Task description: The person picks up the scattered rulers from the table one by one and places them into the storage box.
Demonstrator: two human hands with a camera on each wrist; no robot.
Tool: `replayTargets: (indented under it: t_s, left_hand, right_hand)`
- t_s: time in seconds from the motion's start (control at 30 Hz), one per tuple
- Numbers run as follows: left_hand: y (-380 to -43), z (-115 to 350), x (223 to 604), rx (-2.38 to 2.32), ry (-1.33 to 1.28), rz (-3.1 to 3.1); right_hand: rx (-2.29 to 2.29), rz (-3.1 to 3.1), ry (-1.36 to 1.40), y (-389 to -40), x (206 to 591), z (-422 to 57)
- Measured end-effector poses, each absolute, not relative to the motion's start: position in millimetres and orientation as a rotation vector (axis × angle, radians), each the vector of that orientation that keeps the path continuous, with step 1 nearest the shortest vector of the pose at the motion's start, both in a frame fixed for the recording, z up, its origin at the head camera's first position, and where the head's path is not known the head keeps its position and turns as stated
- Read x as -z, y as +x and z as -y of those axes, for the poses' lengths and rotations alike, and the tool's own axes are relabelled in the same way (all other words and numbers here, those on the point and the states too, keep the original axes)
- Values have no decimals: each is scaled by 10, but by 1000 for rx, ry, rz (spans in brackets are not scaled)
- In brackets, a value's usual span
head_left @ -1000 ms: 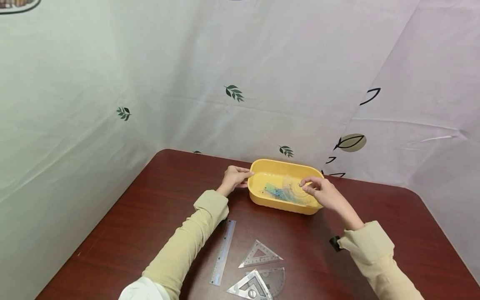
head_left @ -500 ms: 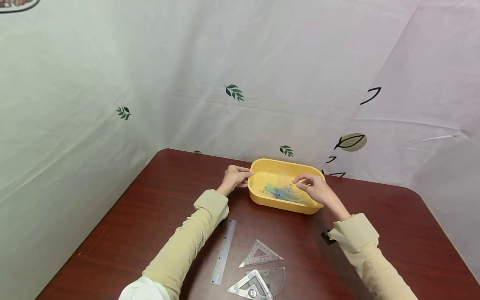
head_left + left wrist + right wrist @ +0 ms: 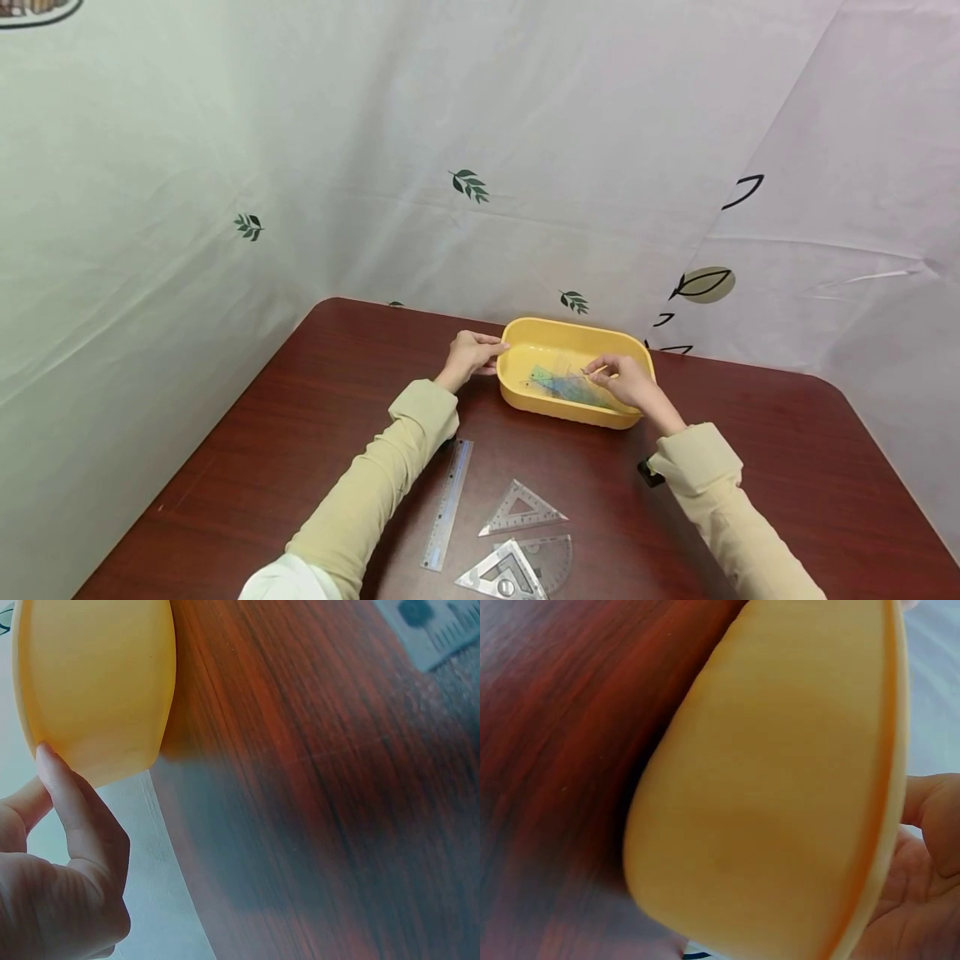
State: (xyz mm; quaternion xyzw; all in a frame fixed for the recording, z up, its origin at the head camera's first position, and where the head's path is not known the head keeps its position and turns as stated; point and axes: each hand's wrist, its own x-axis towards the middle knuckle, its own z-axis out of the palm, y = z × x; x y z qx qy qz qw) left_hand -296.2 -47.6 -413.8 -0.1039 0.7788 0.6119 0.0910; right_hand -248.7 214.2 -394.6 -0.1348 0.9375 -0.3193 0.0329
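A yellow plastic basin [image 3: 570,410] stands near the table's back edge. My left hand [image 3: 469,357] pinches its left end by the rim, and the left wrist view shows the fingertips on that rim. My right hand [image 3: 626,382] reaches over the right end into the basin, thumb and forefinger pinching a clear protractor, which is faint and hard to make out. Beneath it on the basin floor lie green and blue see-through drawing pieces [image 3: 555,385], partly overlapping. In the right wrist view the basin's wall [image 3: 757,780] hides the fingertips.
On the dark red table [image 3: 315,417], nearer me, lie a clear ruler [image 3: 447,506], a clear set square [image 3: 517,510], a second set square [image 3: 504,573] and a clear protractor [image 3: 551,560] partly under it. A pale cloth [image 3: 375,167] hangs behind the table.
My right hand has moved left and lower into the basin, taking the clear protractor down towards the coloured pieces. My left hand and the basin have stayed put.
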Motion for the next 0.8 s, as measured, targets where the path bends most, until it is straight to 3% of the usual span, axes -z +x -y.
replayTargets:
  t_s: [0.8]
  left_hand:
    - [-2955,467,4139,-1821,-311,-2319]
  right_hand:
    - [952,-2784,-243,-2533,4159,-2127]
